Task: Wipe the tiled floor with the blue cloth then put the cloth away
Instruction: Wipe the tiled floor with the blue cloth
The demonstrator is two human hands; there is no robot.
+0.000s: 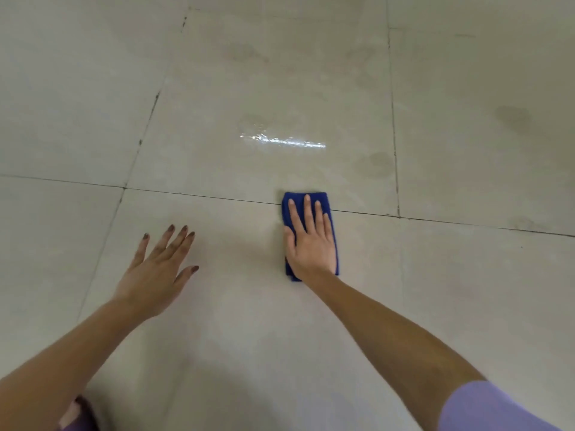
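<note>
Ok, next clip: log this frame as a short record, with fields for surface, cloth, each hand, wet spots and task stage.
surface: tiled floor, pale tiles with dark grout lines
cloth: blue cloth, folded into a rectangle, lying flat across a grout line
right hand: right hand pressed palm-down on the cloth, fingers extended
left hand: left hand open and spread, holding nothing
wet spots: shiny wet streak beyond the cloth; dull stains farther right
task stage: wiping; cloth not yet put away
</note>
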